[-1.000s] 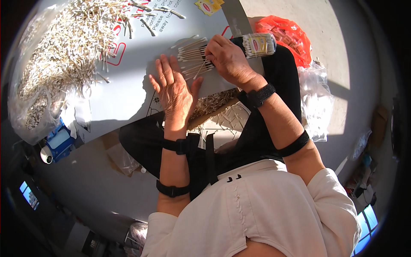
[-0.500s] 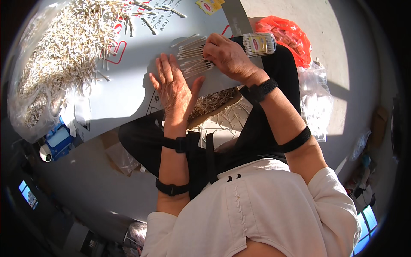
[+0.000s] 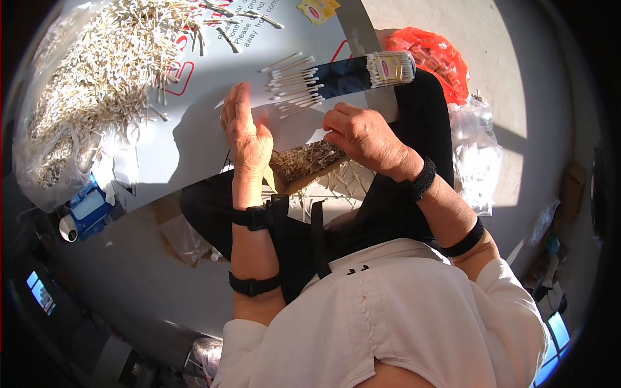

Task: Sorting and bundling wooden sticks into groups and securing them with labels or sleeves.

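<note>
A loose row of cotton swabs (image 3: 294, 85) lies on the grey printed board (image 3: 213, 123), beside a dark flat strip (image 3: 345, 77). At the strip's right end is a bundle of cotton swabs with a yellow label (image 3: 391, 68). My left hand (image 3: 248, 136) stands on edge left of the row, fingers stretched out and holding nothing visible. Over the board's near edge, below the strip, my right hand (image 3: 367, 137) has its fingers pinched together. Whatever is between those fingertips, if anything, is hidden. Beneath them sits an open carton of cotton swabs (image 3: 309, 160).
A big heap of cotton swabs (image 3: 103, 77) spills from a clear bag at the left. Yellow labels (image 3: 317, 10) lie at the far edge. Right of my knee are a red bag (image 3: 430, 55) and a clear bag (image 3: 475, 149). A blue-and-white object (image 3: 90, 210) stands lower left.
My right hand has moved off the swab row toward me, down to the board's near edge, uncovering the dark strip. My left hand has shifted slightly left and turned on edge.
</note>
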A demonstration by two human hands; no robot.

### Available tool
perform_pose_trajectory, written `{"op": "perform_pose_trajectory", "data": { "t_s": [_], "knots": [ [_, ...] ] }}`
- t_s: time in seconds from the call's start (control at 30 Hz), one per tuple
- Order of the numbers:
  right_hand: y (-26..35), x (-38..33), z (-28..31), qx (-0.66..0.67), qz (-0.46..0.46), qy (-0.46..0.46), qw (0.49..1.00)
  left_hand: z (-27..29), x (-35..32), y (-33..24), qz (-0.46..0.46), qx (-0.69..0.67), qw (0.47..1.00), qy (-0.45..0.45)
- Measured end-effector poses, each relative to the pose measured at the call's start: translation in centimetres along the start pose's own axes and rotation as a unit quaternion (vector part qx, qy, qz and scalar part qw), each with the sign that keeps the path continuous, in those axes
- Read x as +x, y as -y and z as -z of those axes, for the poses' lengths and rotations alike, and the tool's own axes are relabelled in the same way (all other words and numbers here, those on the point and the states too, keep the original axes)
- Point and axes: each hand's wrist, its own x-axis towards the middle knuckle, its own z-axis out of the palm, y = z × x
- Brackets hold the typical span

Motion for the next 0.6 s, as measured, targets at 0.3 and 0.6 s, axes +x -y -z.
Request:
{"op": "perform_pose_trajectory", "data": {
  "t_s": [0.3,0.6],
  "knots": [
    [2.1,1.7,-3.0,0.517,-0.286,0.038,0.806,-1.9,8.2,-0.7,-0.084,0.075,0.992,0.049],
    [0.5,2.1,-3.4,0.539,-0.280,-0.094,0.788,-2.3,6.2,-1.5,-0.118,0.054,0.988,0.082]
  ]
}}
